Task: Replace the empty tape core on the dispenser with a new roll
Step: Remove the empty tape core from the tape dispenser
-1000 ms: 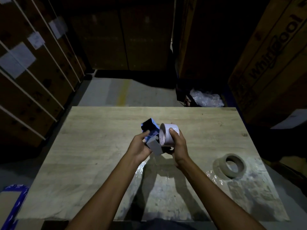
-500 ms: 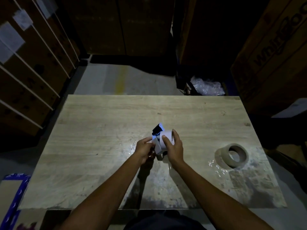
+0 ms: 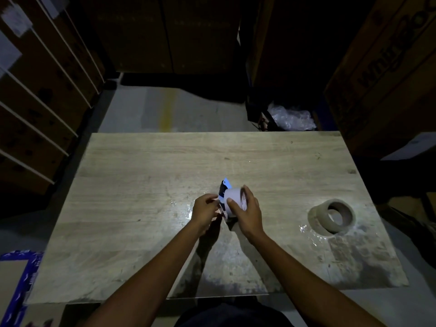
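Over the middle of the wooden table [image 3: 141,185] I hold a blue and black tape dispenser [image 3: 225,187] together with a white tape core [image 3: 233,199]. My right hand [image 3: 247,208] wraps around the white core from the right. My left hand [image 3: 206,210] pinches the dispenser's lower left part, fingers closed on it. Most of the dispenser is hidden behind the core and my fingers. A full brown tape roll [image 3: 332,217] lies flat on the table to the right, well apart from both hands.
Tall cardboard boxes [image 3: 389,67] stand at the right and back; strapped boxes [image 3: 35,102] line the left. Crumpled clear plastic [image 3: 292,118] lies on the floor behind the table. A blue-edged flat carton [image 3: 16,279] sits at the lower left.
Both hands have lowered the dispenser and core closer to the tabletop. My left hand has shifted down onto the dispenser's lower part. The brown roll has not moved.
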Action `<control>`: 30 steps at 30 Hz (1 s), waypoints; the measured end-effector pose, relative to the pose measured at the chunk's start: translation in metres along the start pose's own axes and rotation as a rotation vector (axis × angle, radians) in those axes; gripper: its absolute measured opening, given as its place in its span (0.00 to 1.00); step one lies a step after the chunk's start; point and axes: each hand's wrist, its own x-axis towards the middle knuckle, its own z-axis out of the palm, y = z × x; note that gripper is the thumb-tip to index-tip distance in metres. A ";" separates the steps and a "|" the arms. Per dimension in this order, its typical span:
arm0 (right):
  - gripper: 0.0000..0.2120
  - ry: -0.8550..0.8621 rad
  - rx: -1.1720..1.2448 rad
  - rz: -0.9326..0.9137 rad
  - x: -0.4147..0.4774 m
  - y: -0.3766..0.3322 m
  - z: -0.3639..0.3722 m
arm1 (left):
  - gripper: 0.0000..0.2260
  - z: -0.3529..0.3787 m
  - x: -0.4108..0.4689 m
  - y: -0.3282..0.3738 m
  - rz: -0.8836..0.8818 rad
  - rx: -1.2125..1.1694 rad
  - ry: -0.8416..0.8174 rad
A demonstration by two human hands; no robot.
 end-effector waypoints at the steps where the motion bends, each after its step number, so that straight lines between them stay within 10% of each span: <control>1: 0.38 0.017 -0.012 -0.025 -0.002 -0.004 -0.003 | 0.08 0.001 -0.004 0.008 0.004 -0.056 -0.010; 16: 0.45 0.460 -0.653 -0.723 -0.033 -0.095 -0.034 | 0.17 0.009 -0.064 0.108 0.065 -0.659 -0.645; 22: 0.50 0.272 -0.221 -0.589 -0.030 -0.117 -0.057 | 0.17 0.025 -0.084 0.128 0.229 -0.637 -0.455; 30: 0.39 -0.136 0.469 -0.446 -0.024 -0.123 -0.089 | 0.17 0.047 -0.116 0.141 0.856 0.102 -0.053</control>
